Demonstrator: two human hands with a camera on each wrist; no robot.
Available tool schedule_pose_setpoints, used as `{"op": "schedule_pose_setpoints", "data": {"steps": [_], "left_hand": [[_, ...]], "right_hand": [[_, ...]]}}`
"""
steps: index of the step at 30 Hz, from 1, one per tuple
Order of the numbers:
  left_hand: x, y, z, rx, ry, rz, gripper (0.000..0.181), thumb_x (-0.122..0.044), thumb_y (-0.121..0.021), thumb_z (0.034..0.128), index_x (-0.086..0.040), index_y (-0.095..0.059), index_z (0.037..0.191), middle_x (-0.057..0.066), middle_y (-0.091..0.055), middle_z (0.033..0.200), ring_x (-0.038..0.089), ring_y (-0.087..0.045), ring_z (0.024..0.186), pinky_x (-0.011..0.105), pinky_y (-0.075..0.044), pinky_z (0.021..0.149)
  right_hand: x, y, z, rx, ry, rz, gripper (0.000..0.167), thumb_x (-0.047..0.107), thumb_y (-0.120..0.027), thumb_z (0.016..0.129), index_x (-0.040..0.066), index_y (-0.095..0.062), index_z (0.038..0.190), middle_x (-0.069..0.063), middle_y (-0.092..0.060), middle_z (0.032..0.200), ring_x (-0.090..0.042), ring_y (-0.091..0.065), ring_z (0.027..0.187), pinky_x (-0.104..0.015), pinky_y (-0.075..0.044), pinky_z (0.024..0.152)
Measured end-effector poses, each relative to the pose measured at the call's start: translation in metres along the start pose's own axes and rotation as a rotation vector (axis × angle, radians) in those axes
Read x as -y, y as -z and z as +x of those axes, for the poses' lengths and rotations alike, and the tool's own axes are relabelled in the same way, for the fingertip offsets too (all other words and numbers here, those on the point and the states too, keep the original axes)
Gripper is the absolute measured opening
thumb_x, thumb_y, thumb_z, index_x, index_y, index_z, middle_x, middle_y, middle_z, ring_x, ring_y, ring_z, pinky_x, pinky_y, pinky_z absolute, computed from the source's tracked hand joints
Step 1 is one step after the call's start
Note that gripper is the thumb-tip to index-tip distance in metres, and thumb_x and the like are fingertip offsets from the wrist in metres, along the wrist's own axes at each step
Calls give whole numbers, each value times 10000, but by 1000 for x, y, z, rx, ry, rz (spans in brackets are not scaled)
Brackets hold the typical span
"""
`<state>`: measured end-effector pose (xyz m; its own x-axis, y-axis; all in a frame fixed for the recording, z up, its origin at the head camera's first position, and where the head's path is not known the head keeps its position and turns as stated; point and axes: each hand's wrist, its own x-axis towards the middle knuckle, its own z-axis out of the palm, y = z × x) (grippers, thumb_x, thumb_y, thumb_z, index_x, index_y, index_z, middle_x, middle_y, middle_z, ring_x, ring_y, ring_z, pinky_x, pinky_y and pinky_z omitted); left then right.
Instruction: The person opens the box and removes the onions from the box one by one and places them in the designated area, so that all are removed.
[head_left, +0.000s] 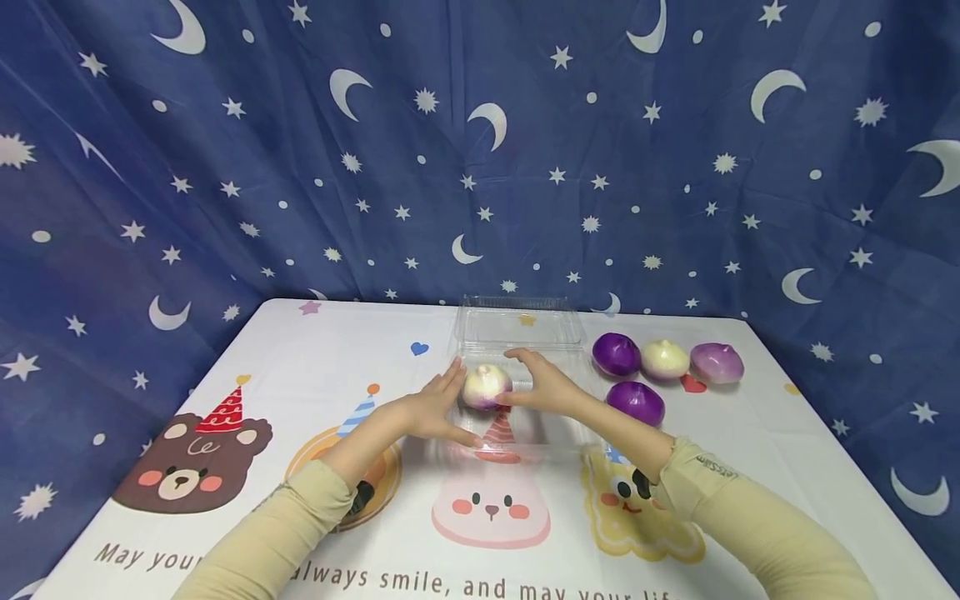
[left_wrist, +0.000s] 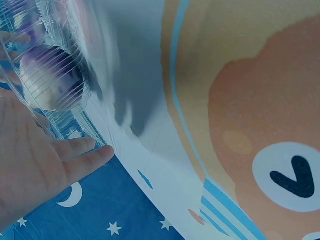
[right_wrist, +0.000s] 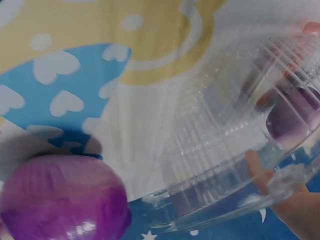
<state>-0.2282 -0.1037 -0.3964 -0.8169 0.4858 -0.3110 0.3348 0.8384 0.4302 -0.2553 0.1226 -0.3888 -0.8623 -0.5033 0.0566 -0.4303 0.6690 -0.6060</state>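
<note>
A white-and-purple onion, smooth like a toy, sits in the left part of a clear plastic clamshell box whose lid stands raised at the back. My left hand lies along the box's left side, fingers extended; the left wrist view shows the onion through the ribbed wall beside this hand. Over the box, my right hand has its fingers spread, its thumb at the onion's right side. Whether the thumb touches the onion, I cannot tell. Part of this hand shows behind plastic in the right wrist view.
Right of the box stand a dark purple onion, a pale onion, a light purple onion and another dark purple one, close to my right forearm. A starry blue curtain hangs behind the cartoon-printed tablecloth.
</note>
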Motion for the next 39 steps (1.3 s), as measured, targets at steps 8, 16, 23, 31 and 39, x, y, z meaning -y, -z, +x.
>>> {"op": "schedule_pose_setpoints", "data": {"steps": [8, 16, 23, 31, 39], "left_hand": [[0, 0, 0, -7, -7, 11, 1181, -618, -664, 758, -32, 35, 1509, 126, 169, 1575, 453, -53, 1431, 573, -217, 1129], [3, 0, 1, -1, -11, 11, 1186, -628, -652, 762, -30, 52, 1506, 126, 182, 1571, 451, -40, 1433, 555, -195, 1144], [2, 1, 0, 3, -5, -11, 1188, -617, -669, 754, -41, 45, 1509, 117, 179, 1573, 460, -41, 1430, 589, -214, 1124], [-1, -2, -1, -1, -5, -6, 1187, -617, -672, 751, -37, 33, 1510, 118, 163, 1578, 452, -55, 1432, 579, -231, 1123], [1, -2, 0, -1, -1, 2, 1193, -626, -669, 748, -46, 41, 1511, 102, 172, 1577, 438, -50, 1437, 569, -235, 1125]], "right_hand": [[10, -3, 11, 88, -47, 0, 694, 249, -733, 814, -50, -405, 1348, -301, -478, 1335, -441, -469, 1236, -537, -436, 993], [17, -11, 19, 94, -70, -30, 695, 220, -758, 791, -50, -416, 1333, -303, -498, 1301, -431, -486, 1221, -509, -442, 1000], [15, -15, 24, 107, -93, -27, 693, 180, -792, 750, -40, -442, 1306, -252, -558, 1211, -365, -564, 1107, -442, -508, 926], [12, -19, 23, 81, -128, -21, 678, 147, -800, 736, -30, -465, 1298, -237, -566, 1209, -353, -568, 1103, -435, -505, 931], [13, -15, 21, 59, -92, -32, 650, 142, -789, 746, -52, -475, 1281, -238, -570, 1174, -354, -574, 1073, -420, -520, 905]]}}
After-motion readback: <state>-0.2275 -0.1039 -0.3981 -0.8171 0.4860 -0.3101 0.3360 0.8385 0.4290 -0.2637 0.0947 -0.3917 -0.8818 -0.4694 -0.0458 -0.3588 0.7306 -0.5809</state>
